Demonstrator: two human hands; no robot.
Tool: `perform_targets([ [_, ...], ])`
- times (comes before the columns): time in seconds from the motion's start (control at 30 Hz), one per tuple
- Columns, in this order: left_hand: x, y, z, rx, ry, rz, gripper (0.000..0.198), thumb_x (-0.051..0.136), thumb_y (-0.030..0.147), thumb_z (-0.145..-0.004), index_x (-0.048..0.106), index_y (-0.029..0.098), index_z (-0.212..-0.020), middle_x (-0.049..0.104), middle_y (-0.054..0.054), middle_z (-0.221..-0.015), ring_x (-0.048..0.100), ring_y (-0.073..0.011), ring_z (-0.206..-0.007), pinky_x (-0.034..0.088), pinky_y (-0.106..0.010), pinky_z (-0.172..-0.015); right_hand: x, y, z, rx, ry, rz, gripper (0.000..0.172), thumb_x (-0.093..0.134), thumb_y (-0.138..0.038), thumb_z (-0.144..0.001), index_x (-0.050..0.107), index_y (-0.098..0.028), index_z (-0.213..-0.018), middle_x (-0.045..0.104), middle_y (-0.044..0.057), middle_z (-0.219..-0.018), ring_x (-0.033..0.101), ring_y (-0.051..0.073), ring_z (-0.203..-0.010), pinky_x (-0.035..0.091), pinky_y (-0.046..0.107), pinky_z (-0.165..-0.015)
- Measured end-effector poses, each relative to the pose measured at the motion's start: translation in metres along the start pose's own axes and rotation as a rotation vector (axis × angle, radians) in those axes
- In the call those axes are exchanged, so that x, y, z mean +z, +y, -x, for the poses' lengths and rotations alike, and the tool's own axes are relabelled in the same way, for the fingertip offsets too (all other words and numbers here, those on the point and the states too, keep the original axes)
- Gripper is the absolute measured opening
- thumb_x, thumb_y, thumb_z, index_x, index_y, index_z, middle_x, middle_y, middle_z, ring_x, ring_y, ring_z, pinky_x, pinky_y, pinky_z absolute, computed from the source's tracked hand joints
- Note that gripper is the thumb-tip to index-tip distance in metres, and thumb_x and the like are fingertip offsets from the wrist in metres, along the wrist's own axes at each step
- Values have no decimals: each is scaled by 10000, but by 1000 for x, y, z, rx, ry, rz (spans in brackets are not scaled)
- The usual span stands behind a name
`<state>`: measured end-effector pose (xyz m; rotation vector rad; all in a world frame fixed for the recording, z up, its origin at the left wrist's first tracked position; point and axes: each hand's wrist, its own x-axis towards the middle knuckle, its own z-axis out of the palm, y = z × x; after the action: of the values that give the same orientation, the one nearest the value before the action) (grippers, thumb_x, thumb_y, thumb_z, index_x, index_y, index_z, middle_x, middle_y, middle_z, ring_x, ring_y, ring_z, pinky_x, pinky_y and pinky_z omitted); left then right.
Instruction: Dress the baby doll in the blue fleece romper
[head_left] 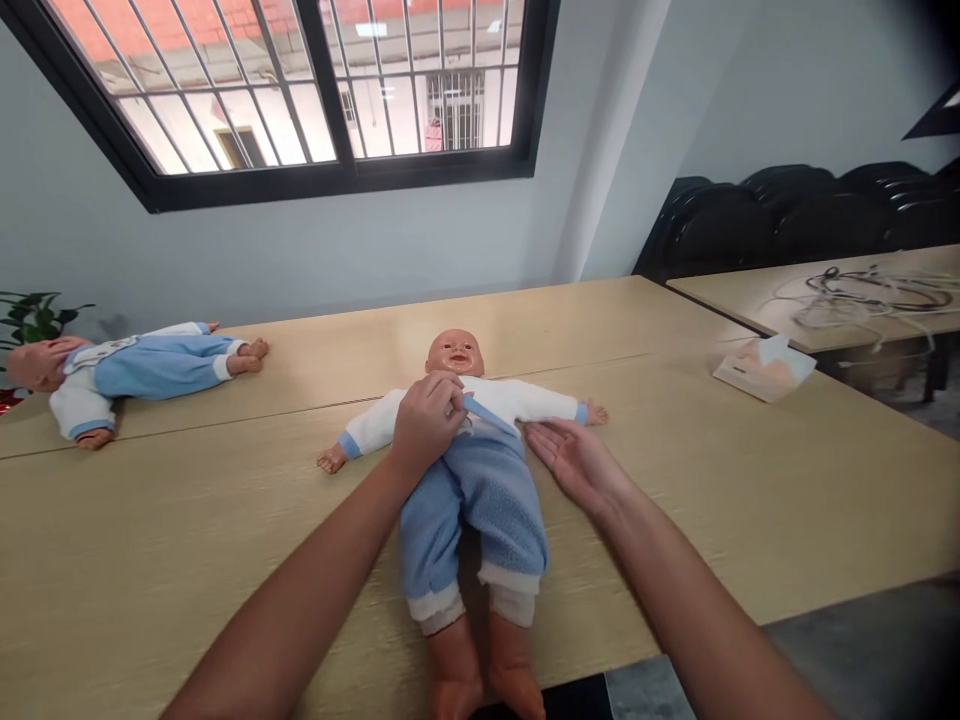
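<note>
A baby doll (455, 352) lies on its back on the table, head away from me, arms spread and feet toward me. It wears a white jacket (534, 402) with blue cuffs and fuzzy blue trousers (499, 500) with white cuffs. At its chest my left hand (433, 418) is closed, pinching the jacket front by a strip of blue trim (487, 412) that stretches across the chest. My right hand (570, 460) lies open, palm turned up, its fingertips against the doll's side just under the arm.
A second doll (161, 368) in similar clothes lies at the far left, near a green plant (37, 318). A tissue packet (765, 368) sits on the wooden table (652, 360) at right. Tangled cables (877, 290) cover another table, with stacked black chairs (795, 215) behind.
</note>
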<state>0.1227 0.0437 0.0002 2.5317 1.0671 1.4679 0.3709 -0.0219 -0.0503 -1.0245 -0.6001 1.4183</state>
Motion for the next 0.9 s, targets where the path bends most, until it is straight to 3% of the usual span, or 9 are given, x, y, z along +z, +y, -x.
perform_targets([
  [0.2,3,-3,3,45,-99,-17,221,593,88,-891,513,228,-740,735,-36,-962,669,-193,-946,480,-349,-885,-2,0,-40,-259,187,1,272,625,-377,-876,614,-276,-1128,709,76,-1267,666,224,-1225,577,420,-1051],
  [0.37,4,-3,3,156,-82,-46,147,595,88,-881,636,229,-870,755,-34,-984,676,-200,-966,481,-372,-952,29,-13,-63,-684,251,300,624,608,-448,-908,414,-282,-1478,544,100,-1509,579,224,-1329,522,430,-1069],
  [0.5,2,-3,4,217,-10,-27,134,598,146,-940,685,247,-934,763,-20,-1024,674,-186,-988,468,-385,-1026,52,-20,-53,-942,46,818,535,652,-340,-902,539,-241,-1416,574,128,-1467,530,279,-1359,421,476,-1159],
  [0.63,-2,2,-1,145,35,11,90,640,200,-934,706,252,-904,758,-23,-1004,667,-195,-1020,484,-375,-982,55,-18,-39,-1011,-205,1217,458,609,-213,-915,607,-280,-1369,625,107,-1386,524,302,-1336,387,521,-1168],
  [0.77,-3,7,-10,8,66,91,91,672,164,-891,716,241,-868,740,-18,-963,664,-200,-1003,492,-371,-965,47,-20,-35,-976,-388,1254,470,569,-126,-890,652,-299,-1320,622,87,-1377,535,289,-1313,411,532,-1138],
  [0.9,2,3,-15,-87,99,119,150,714,92,-834,759,235,-841,704,-18,-923,633,-201,-962,500,-348,-908,44,-25,-28,-887,-516,1066,468,578,-122,-870,668,-308,-1290,602,76,-1396,521,266,-1353,406,520,-1159],
])
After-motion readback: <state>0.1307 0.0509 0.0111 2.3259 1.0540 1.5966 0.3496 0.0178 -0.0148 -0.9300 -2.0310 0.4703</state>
